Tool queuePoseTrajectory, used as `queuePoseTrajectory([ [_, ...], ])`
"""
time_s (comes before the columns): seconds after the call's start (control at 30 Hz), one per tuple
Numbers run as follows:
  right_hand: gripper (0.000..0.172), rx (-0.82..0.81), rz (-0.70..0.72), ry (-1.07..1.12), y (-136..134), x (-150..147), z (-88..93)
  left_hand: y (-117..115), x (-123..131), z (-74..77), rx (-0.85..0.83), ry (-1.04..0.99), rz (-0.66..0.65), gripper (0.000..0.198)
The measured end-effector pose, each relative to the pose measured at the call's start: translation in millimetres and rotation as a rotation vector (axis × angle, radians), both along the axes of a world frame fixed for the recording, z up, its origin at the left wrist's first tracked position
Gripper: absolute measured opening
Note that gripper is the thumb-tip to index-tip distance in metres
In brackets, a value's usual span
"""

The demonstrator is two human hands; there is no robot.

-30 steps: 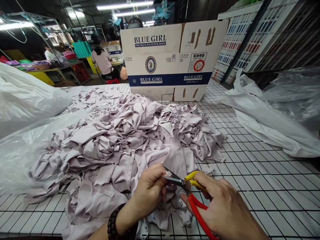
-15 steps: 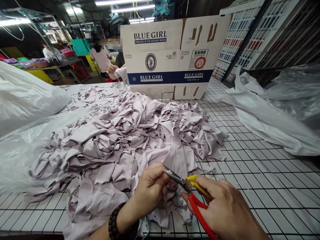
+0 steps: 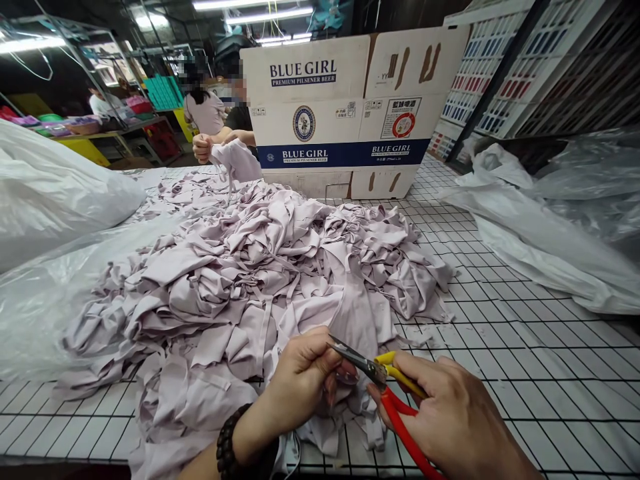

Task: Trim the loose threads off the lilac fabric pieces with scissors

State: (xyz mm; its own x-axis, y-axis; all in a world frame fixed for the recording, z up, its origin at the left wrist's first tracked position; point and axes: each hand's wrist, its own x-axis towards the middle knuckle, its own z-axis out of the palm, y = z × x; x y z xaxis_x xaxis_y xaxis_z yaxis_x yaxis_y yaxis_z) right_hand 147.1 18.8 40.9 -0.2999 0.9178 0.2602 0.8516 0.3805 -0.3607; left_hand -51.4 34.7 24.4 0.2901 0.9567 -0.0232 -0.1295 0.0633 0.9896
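Note:
My right hand (image 3: 450,407) is closed round a pair of scissors (image 3: 374,371) with one yellow and one red handle. The blades point up and to the left, and their tips meet the fingertips of my left hand (image 3: 305,370). Those fingers are pinched together over the near side of a heap of pale lilac fabric pieces (image 3: 240,253). Just below the fingers hangs lilac cloth; the exact bit in the pinch is hidden by the fingers and blades. A dark beaded bracelet circles my left wrist.
A white beer carton (image 3: 340,120) stands behind the heap on the grid-patterned table (image 3: 500,380). Clear plastic bags (image 3: 55,187) lie at left, white plastic sheeting (image 3: 540,233) at right. Past the carton, a co-worker's hands (image 3: 213,143) hold lilac cloth.
The co-worker's hands have shifted left and now show more cloth raised between them. My hands and the scissors stay almost where they were, with the blades looking more closed.

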Motion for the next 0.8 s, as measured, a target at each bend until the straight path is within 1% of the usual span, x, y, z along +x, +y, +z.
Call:
queuePoseTrajectory([
  [0.17,0.016,0.050,0.027,-0.025,2,1,1.3,-1,-1,5.2,-0.037,-0.011,-0.027,0.052],
  [0.27,0.014,0.085,0.036,-0.032,3,2,2.1,0,-2,5.5,-0.046,-0.019,-0.049,0.051],
  [0.4,0.014,0.121,0.056,-0.033,3,2,2.8,0,-5,4.8,-0.035,-0.007,-0.063,0.050],
  [0.53,0.015,0.131,0.071,-0.035,5,2,3.1,2,-6,7.7,-0.006,0.032,-0.066,0.051],
  [0.63,0.016,0.149,0.073,-0.030,6,3,-0.2,2,-7,8.9,0.004,0.042,-0.068,0.053],
  [0.73,0.012,0.169,0.072,-0.003,7,3,-6.9,1,-7,6.5,-0.024,0.027,-0.060,0.054],
  [0.8,0.012,0.136,0.070,0.035,6,3,-10.9,1,-7,4.3,-0.057,0.005,-0.052,0.054],
])
